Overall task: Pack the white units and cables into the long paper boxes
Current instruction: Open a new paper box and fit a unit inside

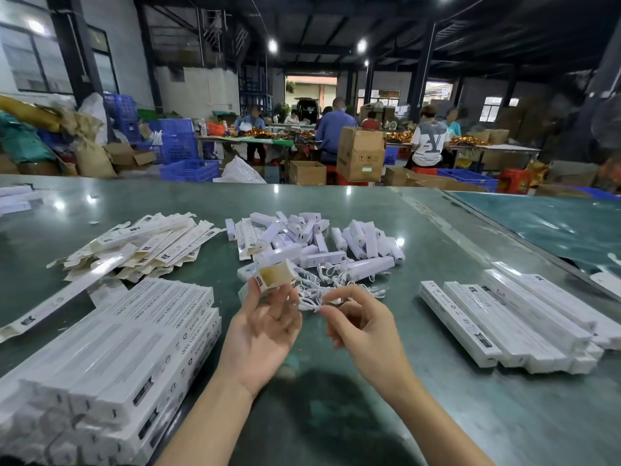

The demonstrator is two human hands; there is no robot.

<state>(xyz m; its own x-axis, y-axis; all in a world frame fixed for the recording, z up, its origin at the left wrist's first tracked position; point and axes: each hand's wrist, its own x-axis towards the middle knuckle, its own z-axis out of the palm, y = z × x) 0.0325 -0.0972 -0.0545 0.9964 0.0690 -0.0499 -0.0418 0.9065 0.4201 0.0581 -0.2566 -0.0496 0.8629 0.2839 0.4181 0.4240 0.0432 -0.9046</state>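
Two bare hands work over a wide green table (336, 415) that fills the lower half of the head view. Largest on it is the block of closed long paper boxes (111, 358), stacked at the near left, their printed ends facing right. A smaller row of closed boxes (514, 324) lies at the right, side by side and slanting away from the person. Behind the left block sits a loose heap of flat unfolded box sleeves (144, 243), fanned over one another. At the middle of the table lies the pile of white units (312, 237), jumbled at all angles, and just in front of it a tangle of white cables (322, 277).

The left hand (265, 327) is raised palm-up, fingers bent upward, and pinches the open end of one paper box (274, 275) between thumb and fingertips; the brown inside of the box faces the camera, and the rest of its length runs away toward the unit pile, hard to follow. The right hand (359, 324) is just beside it, fingers curled, thumb and forefinger nipped on a thin white cable (312, 306) that trails from the tangle toward the box mouth. The two hands are near but not touching.

Beyond the table, seated workers (336, 129) and blue crates (178, 142) are visible, blurred.
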